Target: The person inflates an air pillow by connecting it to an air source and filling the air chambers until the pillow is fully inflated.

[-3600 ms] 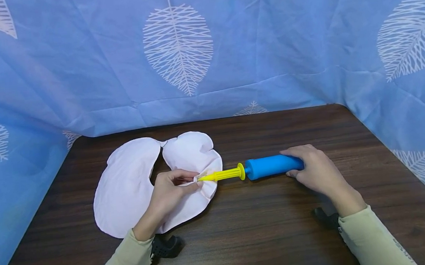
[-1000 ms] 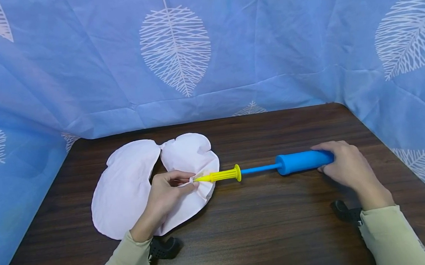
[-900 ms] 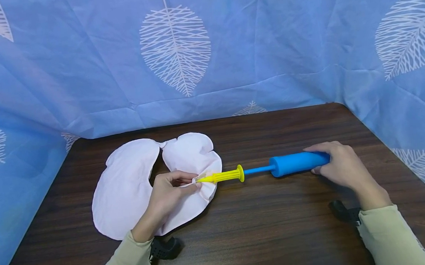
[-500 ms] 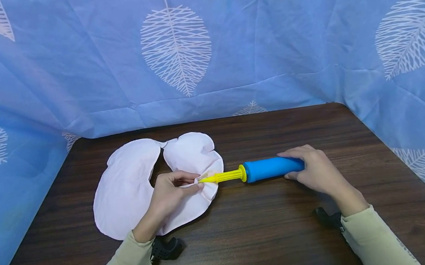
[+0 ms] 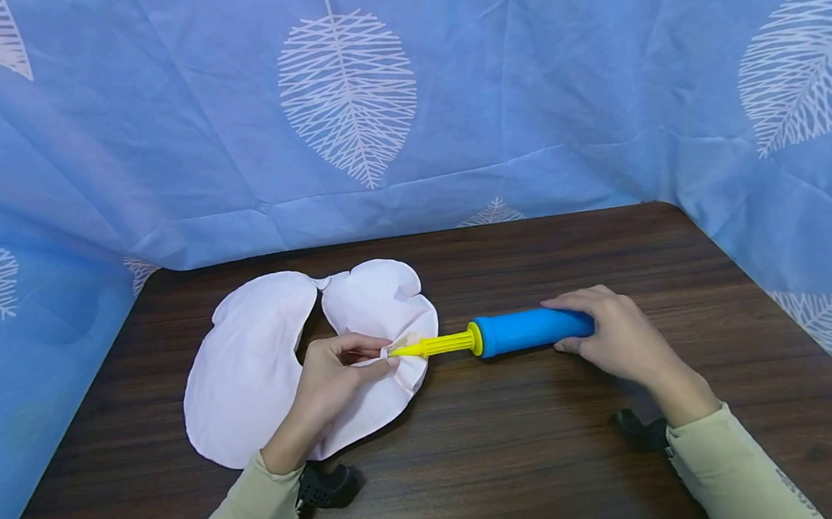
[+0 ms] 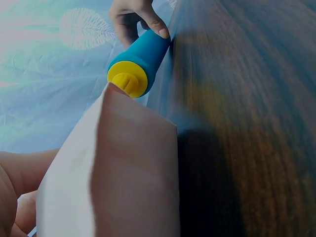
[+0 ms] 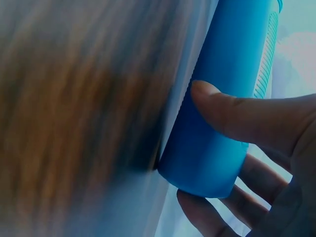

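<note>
A pale, U-shaped inflatable neck pillow (image 5: 238, 379) lies on the table, looking mostly flat with puckers around its valve. With thumb and fingers my left hand (image 5: 333, 380) pinches the valve, where the yellow nozzle (image 5: 441, 345) of a hand pump goes in. The pump's blue barrel (image 5: 527, 330) extends to the right, its end pressed up to the yellow flange. My right hand (image 5: 616, 333) grips the barrel's far end; in the right wrist view the thumb (image 7: 222, 108) lies across the blue cylinder. The pillow's raised edge (image 6: 133, 168) hides the nozzle tip in the left wrist view.
Everything rests on a dark wood-grain table (image 5: 491, 465). Behind it and at both sides hangs a blue cloth (image 5: 505, 81) with white leaf prints. A black wrist mount (image 5: 327, 486) sits under the left sleeve, and another black mount (image 5: 638, 429) under the right.
About a second ago the barrel was drawn out to the right, showing the blue rod. My right hand has since slid it left against the yellow flange. My left hand keeps its pinch.
</note>
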`<state>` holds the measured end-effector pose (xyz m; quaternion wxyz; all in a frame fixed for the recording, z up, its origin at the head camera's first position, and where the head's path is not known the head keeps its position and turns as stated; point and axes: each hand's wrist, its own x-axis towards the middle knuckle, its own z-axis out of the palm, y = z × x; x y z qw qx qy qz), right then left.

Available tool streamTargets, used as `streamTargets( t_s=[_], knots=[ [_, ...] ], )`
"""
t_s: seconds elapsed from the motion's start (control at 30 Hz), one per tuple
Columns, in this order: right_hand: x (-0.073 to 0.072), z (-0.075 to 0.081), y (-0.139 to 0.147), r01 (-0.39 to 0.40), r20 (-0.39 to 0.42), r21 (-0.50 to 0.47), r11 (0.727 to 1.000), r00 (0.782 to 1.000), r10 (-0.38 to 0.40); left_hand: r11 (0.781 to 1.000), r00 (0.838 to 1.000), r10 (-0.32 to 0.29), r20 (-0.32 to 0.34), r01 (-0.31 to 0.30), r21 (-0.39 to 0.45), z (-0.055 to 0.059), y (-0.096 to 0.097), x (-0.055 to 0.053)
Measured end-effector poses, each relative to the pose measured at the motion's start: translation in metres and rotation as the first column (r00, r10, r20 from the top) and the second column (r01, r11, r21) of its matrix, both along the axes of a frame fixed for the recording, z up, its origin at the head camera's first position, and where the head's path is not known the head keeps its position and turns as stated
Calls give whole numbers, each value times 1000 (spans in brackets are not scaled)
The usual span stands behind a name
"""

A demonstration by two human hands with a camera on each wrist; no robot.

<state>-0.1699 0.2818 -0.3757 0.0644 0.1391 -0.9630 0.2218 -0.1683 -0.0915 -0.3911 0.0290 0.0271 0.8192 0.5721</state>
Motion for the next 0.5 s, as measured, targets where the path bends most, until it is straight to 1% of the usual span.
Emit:
streamTargets(
  t_s=[0.13, 0.3, 0.5],
  knots=[
    [0, 3, 10, 25, 22, 8, 1000, 999, -25, 1000, 1000, 6, 11, -6, 8, 1, 1, 1],
    [-2, 4, 28, 91, 45, 14, 996, 995, -91, 1000, 1000, 18, 23, -19, 11, 2, 0, 1],
    [-3, 4, 53, 157, 56, 18, 987, 986, -158, 1000, 999, 18, 29, -18, 10, 2, 0, 1]
  ],
)
